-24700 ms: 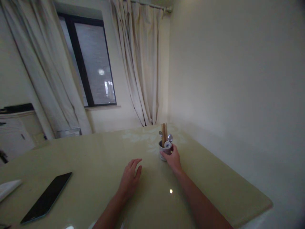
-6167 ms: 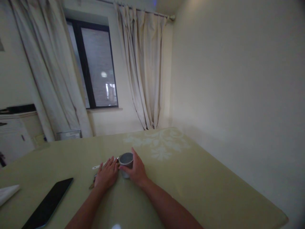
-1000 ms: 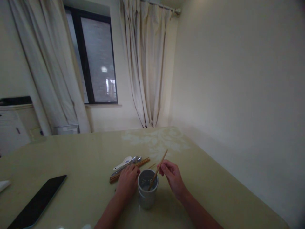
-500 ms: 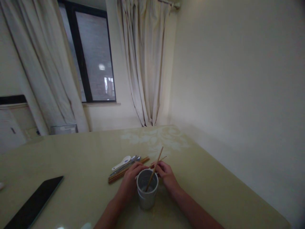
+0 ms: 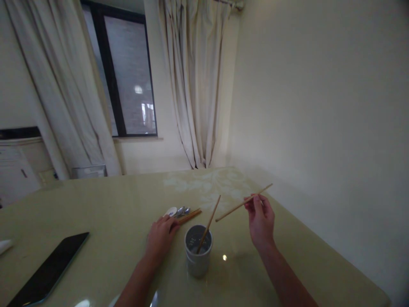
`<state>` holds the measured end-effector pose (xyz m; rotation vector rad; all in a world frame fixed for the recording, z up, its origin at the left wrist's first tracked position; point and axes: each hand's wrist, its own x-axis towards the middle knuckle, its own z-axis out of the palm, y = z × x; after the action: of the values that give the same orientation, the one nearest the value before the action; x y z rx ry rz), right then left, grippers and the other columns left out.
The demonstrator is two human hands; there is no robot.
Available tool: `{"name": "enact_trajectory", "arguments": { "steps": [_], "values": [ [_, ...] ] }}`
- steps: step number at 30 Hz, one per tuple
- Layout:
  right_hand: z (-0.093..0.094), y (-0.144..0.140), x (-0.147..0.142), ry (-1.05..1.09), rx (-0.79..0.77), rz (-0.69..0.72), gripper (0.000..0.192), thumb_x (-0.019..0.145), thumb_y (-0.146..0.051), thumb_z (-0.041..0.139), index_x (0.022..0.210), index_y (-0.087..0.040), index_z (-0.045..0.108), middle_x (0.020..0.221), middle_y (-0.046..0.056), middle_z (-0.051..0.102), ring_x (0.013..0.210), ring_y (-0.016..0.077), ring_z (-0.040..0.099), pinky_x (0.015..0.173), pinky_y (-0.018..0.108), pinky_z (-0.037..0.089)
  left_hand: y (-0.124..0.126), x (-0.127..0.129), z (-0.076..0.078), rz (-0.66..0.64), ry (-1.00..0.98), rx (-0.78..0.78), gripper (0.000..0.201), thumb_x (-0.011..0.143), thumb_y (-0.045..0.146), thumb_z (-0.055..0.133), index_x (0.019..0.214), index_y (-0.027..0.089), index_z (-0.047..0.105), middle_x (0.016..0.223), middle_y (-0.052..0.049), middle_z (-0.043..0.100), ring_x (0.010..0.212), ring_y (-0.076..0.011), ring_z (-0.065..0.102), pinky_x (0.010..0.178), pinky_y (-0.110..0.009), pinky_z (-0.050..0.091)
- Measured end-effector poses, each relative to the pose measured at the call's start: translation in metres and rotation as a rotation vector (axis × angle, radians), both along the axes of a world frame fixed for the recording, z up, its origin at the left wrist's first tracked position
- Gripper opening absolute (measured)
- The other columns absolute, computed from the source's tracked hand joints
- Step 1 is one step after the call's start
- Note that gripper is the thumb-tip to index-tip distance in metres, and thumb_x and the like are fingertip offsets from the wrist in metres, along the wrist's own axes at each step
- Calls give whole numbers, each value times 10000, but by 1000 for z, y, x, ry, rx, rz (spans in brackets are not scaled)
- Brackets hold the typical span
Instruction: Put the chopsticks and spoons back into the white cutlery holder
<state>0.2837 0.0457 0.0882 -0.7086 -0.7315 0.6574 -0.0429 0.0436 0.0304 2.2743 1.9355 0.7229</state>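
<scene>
Right hand is hovering above the table, pinching one chopstick btwn thumb and fingertips near its upper end; rest of the fingers are loosely curled, nothing else in the grip. Stick's long axis is running low-left to high-right: far end is pointing up toward the wall, near end is hanging in air just right of and above the cup, not touching it.

Left hand is lying palm-down on the table, fingers spread flat over the near end of the chopstick bundle. Can't tell if it's actually gripping any, looks more like pressing/covering. Spoons are lying just beyond the fingertips, beside the bundle.

Cup is standing upright btwn the two hands, closer to the body than either, rim open. One chopstick in cup is already leaning inside, tip on the bottom, top tilted up and to the right.

Key relation: held stick's free end is sitting up and right of the cup mouth, axis nearly crossing above the leaning stick's top. Right hand is the one carrying it; left is nearer the bundle, just left of the cup.

Phone is lying flat well to the left, apart from all this.
</scene>
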Motion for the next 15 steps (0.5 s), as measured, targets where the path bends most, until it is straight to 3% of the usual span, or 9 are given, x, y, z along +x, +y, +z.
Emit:
{"name": "enact_trajectory", "arguments": {
  "steps": [4,11,15],
  "values": [
    [4,-13,-18,-31,-2,181,362,812,-532,873,884,-212,721,794,17,730,685,145,631,666,273,534,-1,3,0,-2,36,-51,183,988,254,564,970,238,746,1071,-63,770,1071,-253,683,924,-339,468],
    [-6,-32,-49,-354,-53,496,318,872,-502,840,832,-196,764,743,40,744,664,167,664,645,287,542,1,5,-3,20,26,-95,166,983,237,564,955,220,727,1072,-71,758,1066,-243,672,956,-330,464],
    [-10,-35,-55,-410,-104,575,310,828,-477,883,779,-198,756,656,5,685,609,142,621,593,255,492,-3,13,-2,-3,20,-42,180,984,247,529,945,211,702,1096,-98,743,1084,-276,657,973,-378,467]
  ]
}}
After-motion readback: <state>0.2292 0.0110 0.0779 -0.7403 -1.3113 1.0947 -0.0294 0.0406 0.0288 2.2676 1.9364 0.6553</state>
